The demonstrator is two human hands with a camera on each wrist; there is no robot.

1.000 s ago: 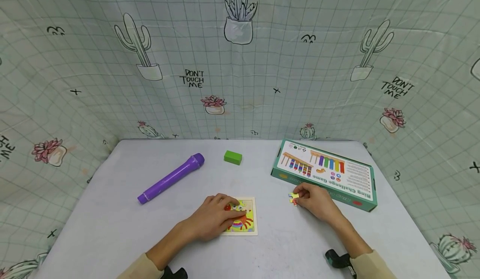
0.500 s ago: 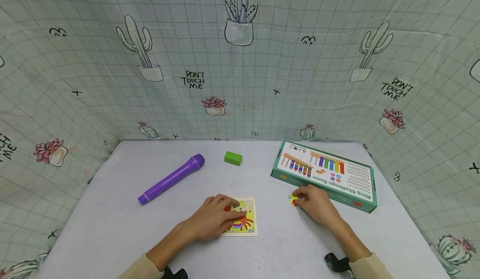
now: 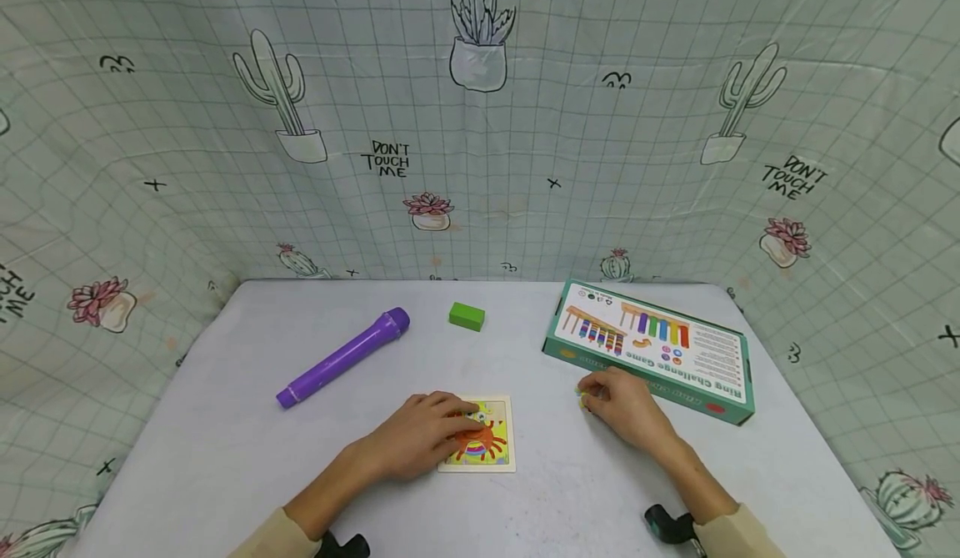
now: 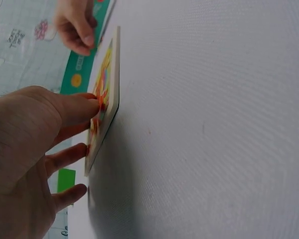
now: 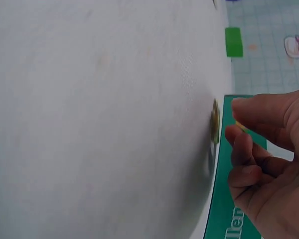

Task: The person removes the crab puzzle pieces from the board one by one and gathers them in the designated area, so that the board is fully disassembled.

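My left hand [image 3: 412,439] lies over the left part of a small square crab jigsaw puzzle [image 3: 497,456], fingers extended across it. In the left wrist view the thumb and fingertips rest at the face and edge of the puzzle [image 4: 108,94], which has a pale wooden frame. My right hand [image 3: 628,406] is to the right of it, in front of the box. Its thumb and forefinger pinch a small yellow puzzle piece [image 5: 240,126], mostly hidden by the fingers. Another thin piece [image 5: 215,122] shows edge-on just beyond the fingertips in the right wrist view.
A green game box [image 3: 652,345] lies at the back right, close behind my right hand. A purple stick-shaped microphone [image 3: 341,359] lies at the left, and a green block [image 3: 467,316] sits at the back middle. A patterned cloth [image 3: 480,149] hangs behind the white table [image 3: 555,508].
My left hand has drawn back slightly to the left, uncovering more of the crab picture. My right fingers have closed in over the yellow piece, so less of it shows.
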